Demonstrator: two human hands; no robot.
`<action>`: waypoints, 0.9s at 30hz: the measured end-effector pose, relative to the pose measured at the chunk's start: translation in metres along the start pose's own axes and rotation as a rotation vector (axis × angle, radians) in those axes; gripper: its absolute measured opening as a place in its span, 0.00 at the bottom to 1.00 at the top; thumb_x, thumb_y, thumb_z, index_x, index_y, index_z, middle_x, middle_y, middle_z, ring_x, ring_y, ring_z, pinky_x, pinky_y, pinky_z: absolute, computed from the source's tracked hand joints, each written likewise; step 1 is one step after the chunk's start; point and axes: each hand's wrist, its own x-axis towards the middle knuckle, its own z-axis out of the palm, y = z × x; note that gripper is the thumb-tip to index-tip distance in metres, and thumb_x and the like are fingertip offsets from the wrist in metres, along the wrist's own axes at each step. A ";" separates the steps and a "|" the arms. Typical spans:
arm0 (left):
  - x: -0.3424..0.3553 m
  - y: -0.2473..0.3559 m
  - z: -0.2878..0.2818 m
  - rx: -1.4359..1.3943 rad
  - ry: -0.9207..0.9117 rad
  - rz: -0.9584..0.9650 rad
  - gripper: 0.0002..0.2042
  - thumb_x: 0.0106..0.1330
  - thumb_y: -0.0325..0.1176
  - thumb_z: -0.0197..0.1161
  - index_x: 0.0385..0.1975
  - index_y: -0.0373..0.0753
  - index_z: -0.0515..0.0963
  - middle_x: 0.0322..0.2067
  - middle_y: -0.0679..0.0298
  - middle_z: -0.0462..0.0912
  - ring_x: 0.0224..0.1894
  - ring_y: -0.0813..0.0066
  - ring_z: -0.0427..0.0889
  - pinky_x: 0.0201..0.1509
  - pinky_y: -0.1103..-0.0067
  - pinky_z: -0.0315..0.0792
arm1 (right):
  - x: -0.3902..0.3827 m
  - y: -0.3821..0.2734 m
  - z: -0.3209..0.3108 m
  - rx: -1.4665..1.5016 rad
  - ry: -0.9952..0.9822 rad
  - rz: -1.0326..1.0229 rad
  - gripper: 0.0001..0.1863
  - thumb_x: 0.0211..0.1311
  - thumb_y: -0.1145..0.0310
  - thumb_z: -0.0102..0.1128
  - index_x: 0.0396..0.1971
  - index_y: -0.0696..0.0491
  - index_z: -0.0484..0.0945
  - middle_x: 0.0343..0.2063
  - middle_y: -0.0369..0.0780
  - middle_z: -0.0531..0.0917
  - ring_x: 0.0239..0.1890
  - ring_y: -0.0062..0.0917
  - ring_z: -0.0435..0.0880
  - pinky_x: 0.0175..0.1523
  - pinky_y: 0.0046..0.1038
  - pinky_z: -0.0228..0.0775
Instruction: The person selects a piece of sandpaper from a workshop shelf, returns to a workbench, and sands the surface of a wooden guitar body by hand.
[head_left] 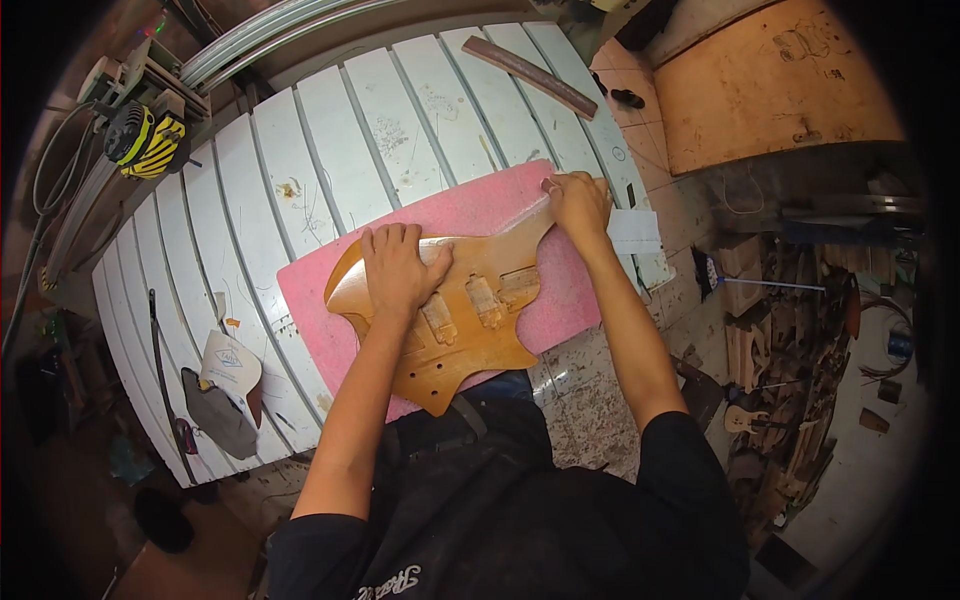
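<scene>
A glossy amber-brown electric guitar body (pixel 475 260) lies on a pink foam mat (pixel 310 300), its routed cavities facing up and its neck pointing to the far right. My left hand (pixel 400 268) rests flat on the body's upper left part, fingers stretched out and thumb apart. At the end of the neck, my right hand (pixel 580 207) is closed with bent fingers. A small reddish-brown edge shows at its fingertips, which looks like a folded piece of sandpaper (pixel 548 185); the palm hides the rest. The neck's surface looks pale and dull near that hand.
The mat lies on a white slatted table (pixel 350 120). A sheet of sandpaper (pixel 232 365) lies by a grey block (pixel 218 415) and a dark strip (pixel 160 370) at left. A brown bar (pixel 530 77) lies at the far edge. A white paper (pixel 634 231) sits beside my right wrist.
</scene>
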 end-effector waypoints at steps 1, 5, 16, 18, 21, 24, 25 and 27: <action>0.000 0.000 0.000 0.002 0.001 0.000 0.25 0.62 0.55 0.66 0.44 0.36 0.83 0.43 0.56 0.82 0.55 0.55 0.77 0.75 0.51 0.57 | -0.004 0.000 0.009 0.004 -0.049 0.000 0.13 0.68 0.61 0.61 0.46 0.39 0.92 0.51 0.44 0.85 0.62 0.45 0.75 0.66 0.49 0.67; 0.001 0.001 -0.001 0.002 -0.013 -0.010 0.25 0.62 0.55 0.66 0.44 0.36 0.83 0.43 0.56 0.82 0.55 0.55 0.77 0.75 0.51 0.57 | -0.042 0.002 0.032 0.068 0.028 -0.137 0.16 0.66 0.64 0.63 0.52 0.42 0.89 0.56 0.44 0.84 0.61 0.44 0.75 0.63 0.48 0.69; 0.000 0.001 0.000 0.017 -0.015 -0.004 0.25 0.62 0.55 0.66 0.44 0.36 0.83 0.43 0.55 0.82 0.55 0.55 0.77 0.75 0.51 0.58 | -0.065 0.002 0.020 0.188 0.026 -0.237 0.15 0.66 0.68 0.63 0.51 0.41 0.89 0.59 0.43 0.82 0.51 0.45 0.79 0.60 0.44 0.72; 0.000 0.001 0.000 0.023 -0.005 0.008 0.25 0.62 0.55 0.66 0.43 0.36 0.83 0.43 0.55 0.82 0.54 0.55 0.77 0.75 0.51 0.58 | -0.052 0.025 0.029 0.209 0.162 -0.139 0.17 0.65 0.67 0.63 0.52 0.44 0.88 0.59 0.46 0.81 0.54 0.49 0.78 0.63 0.47 0.69; 0.000 0.001 0.001 0.008 0.021 0.013 0.25 0.62 0.55 0.66 0.44 0.36 0.83 0.43 0.55 0.82 0.54 0.55 0.77 0.75 0.51 0.58 | -0.053 0.047 0.060 0.072 0.144 0.014 0.18 0.64 0.67 0.62 0.53 0.47 0.88 0.58 0.50 0.81 0.56 0.52 0.76 0.65 0.50 0.67; 0.001 0.001 0.002 0.025 -0.007 -0.006 0.25 0.62 0.55 0.66 0.43 0.36 0.83 0.43 0.55 0.82 0.54 0.55 0.77 0.75 0.52 0.58 | -0.056 0.062 0.082 -0.055 0.077 0.007 0.16 0.64 0.68 0.60 0.50 0.48 0.87 0.55 0.49 0.81 0.54 0.52 0.77 0.63 0.51 0.68; 0.001 0.001 0.002 0.030 -0.010 -0.004 0.25 0.62 0.55 0.66 0.43 0.36 0.83 0.43 0.55 0.82 0.55 0.55 0.77 0.75 0.52 0.58 | -0.062 0.059 0.086 -0.034 0.092 -0.038 0.15 0.65 0.69 0.59 0.49 0.49 0.87 0.53 0.49 0.81 0.53 0.52 0.77 0.61 0.51 0.68; 0.001 0.001 0.001 0.040 -0.019 0.006 0.25 0.62 0.55 0.66 0.43 0.36 0.83 0.43 0.55 0.82 0.55 0.55 0.77 0.75 0.52 0.58 | -0.068 0.051 0.080 0.004 0.085 -0.115 0.13 0.65 0.71 0.56 0.46 0.50 0.86 0.49 0.49 0.80 0.52 0.51 0.77 0.59 0.53 0.69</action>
